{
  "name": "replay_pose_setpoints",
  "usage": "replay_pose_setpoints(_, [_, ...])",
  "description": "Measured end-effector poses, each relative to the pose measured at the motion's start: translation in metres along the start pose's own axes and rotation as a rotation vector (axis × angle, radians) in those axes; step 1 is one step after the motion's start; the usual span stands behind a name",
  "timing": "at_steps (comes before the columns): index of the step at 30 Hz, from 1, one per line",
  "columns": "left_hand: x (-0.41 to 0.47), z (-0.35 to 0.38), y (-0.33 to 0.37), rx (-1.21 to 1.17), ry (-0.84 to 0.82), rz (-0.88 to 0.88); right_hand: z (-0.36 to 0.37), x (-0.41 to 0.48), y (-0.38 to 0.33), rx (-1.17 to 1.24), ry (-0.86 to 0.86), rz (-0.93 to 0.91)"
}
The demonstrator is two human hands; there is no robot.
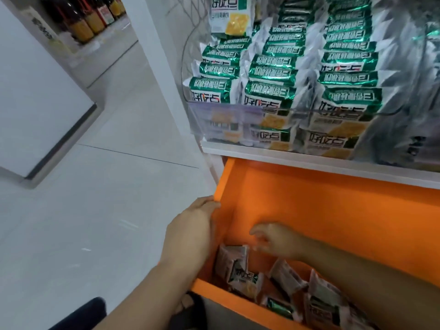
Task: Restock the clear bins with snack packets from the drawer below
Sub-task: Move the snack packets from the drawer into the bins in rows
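Observation:
An orange drawer (333, 210) stands pulled out below the white shelf. Several snack packets (245, 279) in green, white and silver wrappers lie along its near side. My left hand (192, 225) rests flat against the drawer's left wall, fingers at its top edge. Inside the drawer, my right hand (276, 239) hovers just above the packets with fingers loosely curled and holds nothing. Above the shelf, a clear bin (228, 120) holds rows of the same green-topped packets (271, 72) standing upright.
The white shelf edge (309, 160) juts out over the drawer's back. White tiled floor (95, 210) lies to the left. A white display unit (35, 103) with dark bottles (85, 17) stands at the far left. More silver packets (404, 91) fill the bin's right side.

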State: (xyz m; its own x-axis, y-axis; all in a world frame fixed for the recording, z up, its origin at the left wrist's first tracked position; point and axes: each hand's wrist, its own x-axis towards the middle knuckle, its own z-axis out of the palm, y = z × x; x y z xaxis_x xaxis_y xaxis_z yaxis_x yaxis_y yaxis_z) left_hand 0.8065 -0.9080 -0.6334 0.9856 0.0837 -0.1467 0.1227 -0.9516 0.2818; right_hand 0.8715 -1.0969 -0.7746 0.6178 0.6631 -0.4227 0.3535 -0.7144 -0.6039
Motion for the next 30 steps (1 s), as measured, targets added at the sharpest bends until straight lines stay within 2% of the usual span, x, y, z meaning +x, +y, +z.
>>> replay_pose_setpoints(6, [0.001, 0.003, -0.001, 0.001, 0.048, 0.018, 0.043, 0.035, -0.024, 0.34, -0.112, 0.041])
replay_pose_setpoints(12, [0.004, 0.005, -0.007, -0.034, 0.061, 0.03, 0.07, 0.05, -0.037, 0.346, 0.077, 0.156])
replay_pose_setpoints(16, [0.004, 0.004, -0.009, -0.016, 0.047, 0.032, 0.055, 0.043, -0.03, 0.406, 0.011, 0.144])
replay_pose_setpoints(20, [0.004, -0.001, -0.008, 0.016, 0.009, 0.054, 0.027, 0.023, -0.029, 0.388, 0.023, 0.272])
replay_pose_setpoints(25, [-0.002, -0.019, 0.007, -0.023, 0.006, 0.133, -0.025, -0.024, -0.046, 0.345, 0.056, 0.29])
replay_pose_setpoints(27, [-0.006, -0.028, 0.015, -0.096, -0.066, 0.221, -0.046, -0.046, -0.058, 0.353, 0.075, 0.308])
replay_pose_setpoints(30, [-0.022, -0.043, 0.027, -0.158, -0.269, 0.36, -0.071, -0.079, -0.079, 0.396, 0.155, 0.346])
